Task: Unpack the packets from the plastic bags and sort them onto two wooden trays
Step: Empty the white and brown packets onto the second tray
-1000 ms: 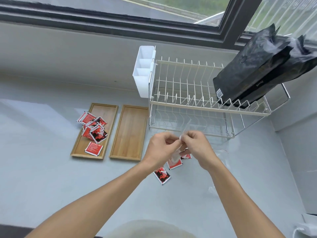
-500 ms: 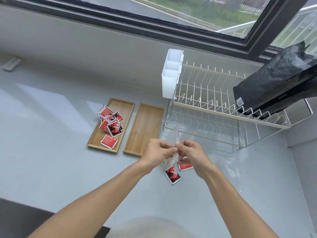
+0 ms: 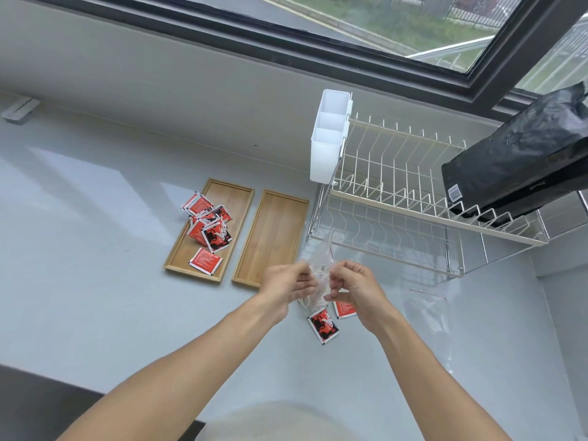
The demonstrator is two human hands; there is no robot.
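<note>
My left hand (image 3: 288, 286) and my right hand (image 3: 353, 286) both pinch a small clear plastic bag (image 3: 319, 265) held upright between them, just in front of the trays. Under the hands, two red packets lie on the counter: one red-and-black packet (image 3: 323, 326) and a plain red packet (image 3: 345, 309) half hidden by my right hand. The left wooden tray (image 3: 237, 194) holds a heap of several red packets (image 3: 210, 229). The right wooden tray (image 3: 273, 237) has nothing in it.
A white wire dish rack (image 3: 407, 198) with a white cutlery holder (image 3: 329, 138) stands behind right, carrying large black bags (image 3: 521, 163). Another clear plastic bag (image 3: 428, 316) lies flat on the grey counter to my right. A window runs along the back.
The view has shifted, with the trays and rack now further right in the frame. My hands have parted slightly, pulling at the clear bag between them; the loose packets below stay put.
</note>
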